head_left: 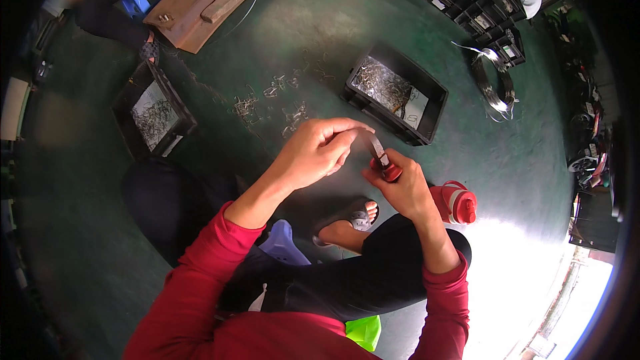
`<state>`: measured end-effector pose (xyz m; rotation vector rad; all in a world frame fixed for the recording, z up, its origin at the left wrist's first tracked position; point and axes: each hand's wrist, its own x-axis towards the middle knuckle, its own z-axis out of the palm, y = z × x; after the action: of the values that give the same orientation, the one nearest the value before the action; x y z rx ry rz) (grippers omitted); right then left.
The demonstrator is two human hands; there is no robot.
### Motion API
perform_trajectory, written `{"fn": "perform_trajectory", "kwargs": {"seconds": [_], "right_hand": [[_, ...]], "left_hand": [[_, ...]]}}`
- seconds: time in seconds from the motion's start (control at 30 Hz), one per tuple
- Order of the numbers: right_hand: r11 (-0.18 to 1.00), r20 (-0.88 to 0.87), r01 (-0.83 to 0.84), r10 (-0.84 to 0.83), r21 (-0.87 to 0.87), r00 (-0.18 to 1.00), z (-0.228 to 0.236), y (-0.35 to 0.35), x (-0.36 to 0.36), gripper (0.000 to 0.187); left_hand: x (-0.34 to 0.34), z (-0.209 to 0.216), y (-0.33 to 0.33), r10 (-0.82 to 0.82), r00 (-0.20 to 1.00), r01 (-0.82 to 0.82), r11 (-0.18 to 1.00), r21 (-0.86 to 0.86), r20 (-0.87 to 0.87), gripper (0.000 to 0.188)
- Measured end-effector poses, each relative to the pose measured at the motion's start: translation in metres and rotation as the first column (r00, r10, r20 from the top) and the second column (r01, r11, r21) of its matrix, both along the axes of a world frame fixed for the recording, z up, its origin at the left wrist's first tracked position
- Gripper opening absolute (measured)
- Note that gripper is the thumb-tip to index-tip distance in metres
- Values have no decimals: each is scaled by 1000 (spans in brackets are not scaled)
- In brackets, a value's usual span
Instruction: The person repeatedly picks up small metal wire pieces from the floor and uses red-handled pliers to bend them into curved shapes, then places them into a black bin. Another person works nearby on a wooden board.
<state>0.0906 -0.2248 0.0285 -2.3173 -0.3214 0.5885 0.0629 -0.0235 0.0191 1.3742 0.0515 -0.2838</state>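
The right hand (405, 187) has its fingers wrapped around the red handle of a hand tool (391, 171), which sits just right of the middle of the view, above the floor (527, 160). The left hand (319, 152) reaches in from nine o'clock, its thumb and forefinger drawn close together at the tool's metal end; whether they pinch a small piece there, I cannot tell.

The step in hand looks like close work at that metal end, one hand gripping, the other guiding. The next move probably calls for steady left fingertips, kept clear of the metal, while the right hand controls the handle.

From the tool, loose bits of bent wire (245, 109) lie on the floor toward ten o'clock. A black crate (381, 116) holding many small metal pieces stands near at twelve, a coil of wire (505, 87) lies at two, and a red jug (445, 201) stands at four.
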Motion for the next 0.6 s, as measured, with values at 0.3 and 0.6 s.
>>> {"fn": "perform_trajectory", "kwargs": {"seconds": [0.3,0.6], "right_hand": [[999,115,33,-36,30,993,-5,6,-1,25],[998,255,60,-62,15,965,-11,8,-2,23]], "left_hand": [[-10,1,-14,131,981,-147,983,110,146,27],[-17,6,-23,202,971,-213,974,83,125,27]]}}
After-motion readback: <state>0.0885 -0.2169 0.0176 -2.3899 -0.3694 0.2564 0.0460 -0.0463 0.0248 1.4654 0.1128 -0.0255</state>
